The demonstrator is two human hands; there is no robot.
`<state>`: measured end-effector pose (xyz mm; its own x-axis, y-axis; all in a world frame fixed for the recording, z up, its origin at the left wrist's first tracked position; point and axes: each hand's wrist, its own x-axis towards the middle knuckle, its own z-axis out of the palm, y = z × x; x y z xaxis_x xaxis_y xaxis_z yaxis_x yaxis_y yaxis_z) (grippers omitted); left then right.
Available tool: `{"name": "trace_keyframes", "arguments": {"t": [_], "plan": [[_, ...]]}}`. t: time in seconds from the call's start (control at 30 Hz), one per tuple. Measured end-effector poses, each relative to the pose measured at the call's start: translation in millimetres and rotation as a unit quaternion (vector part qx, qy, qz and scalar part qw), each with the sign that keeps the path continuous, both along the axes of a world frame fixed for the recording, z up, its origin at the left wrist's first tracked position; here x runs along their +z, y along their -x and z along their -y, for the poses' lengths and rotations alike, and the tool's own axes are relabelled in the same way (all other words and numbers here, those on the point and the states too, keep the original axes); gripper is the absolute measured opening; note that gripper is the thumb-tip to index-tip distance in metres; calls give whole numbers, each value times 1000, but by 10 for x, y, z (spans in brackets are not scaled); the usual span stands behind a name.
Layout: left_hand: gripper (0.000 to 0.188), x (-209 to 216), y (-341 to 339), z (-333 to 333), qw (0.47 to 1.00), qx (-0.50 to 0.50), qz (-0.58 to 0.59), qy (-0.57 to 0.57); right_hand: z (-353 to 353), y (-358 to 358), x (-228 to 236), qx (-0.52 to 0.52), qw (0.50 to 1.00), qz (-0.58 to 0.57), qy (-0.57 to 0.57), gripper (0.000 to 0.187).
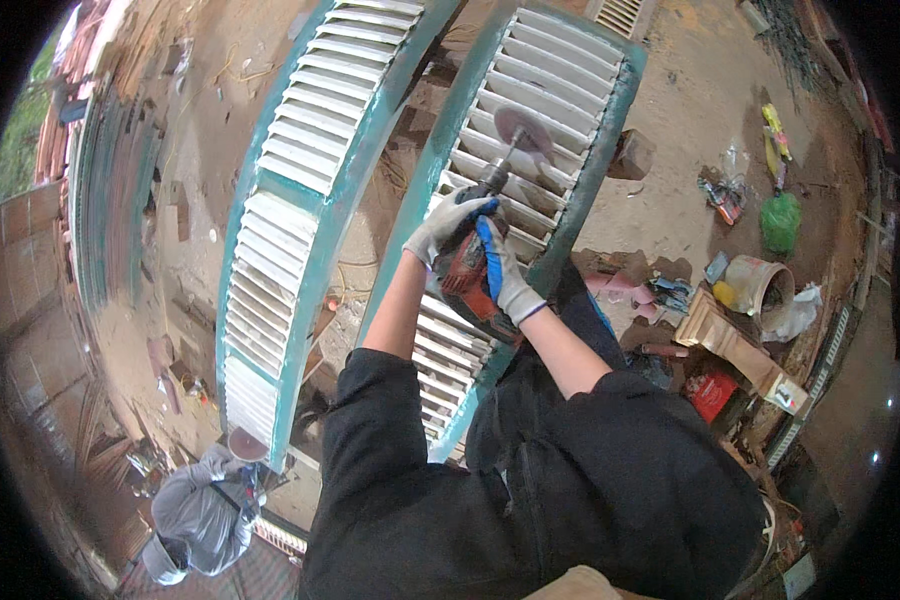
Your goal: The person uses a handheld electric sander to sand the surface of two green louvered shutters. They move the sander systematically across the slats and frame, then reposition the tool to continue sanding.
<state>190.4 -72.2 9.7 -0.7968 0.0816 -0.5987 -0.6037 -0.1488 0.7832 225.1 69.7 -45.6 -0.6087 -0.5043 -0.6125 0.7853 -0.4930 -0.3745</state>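
Fingers (491, 250) in white-and-blue work gloves are wrapped around a red-and-black power drill (467, 268). My left hand (440, 228) closes on its front part, behind the chuck; my right hand (510, 278) closes on the body from the right side. The drill is in front of me, over a teal shutter with white slats (545, 185). Its round disc (523, 130) is over the upper slats; whether it touches them, I cannot tell. To the left lies a second teal-and-white shutter (290, 190), and at its near end a person in grey (200, 515) bends beside another disc (248, 444). On the dirt floor to my right are a green bag (780, 222) and a tipped, whitish bucket (744, 272).
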Motion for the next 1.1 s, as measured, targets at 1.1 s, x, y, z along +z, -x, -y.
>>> {"name": "trace_keyframes", "arguments": {"t": [1.1], "plan": [[30,-376,-81,-304,993,69,87,-43,-209,15,170,-2,995,34,-97,59]]}}
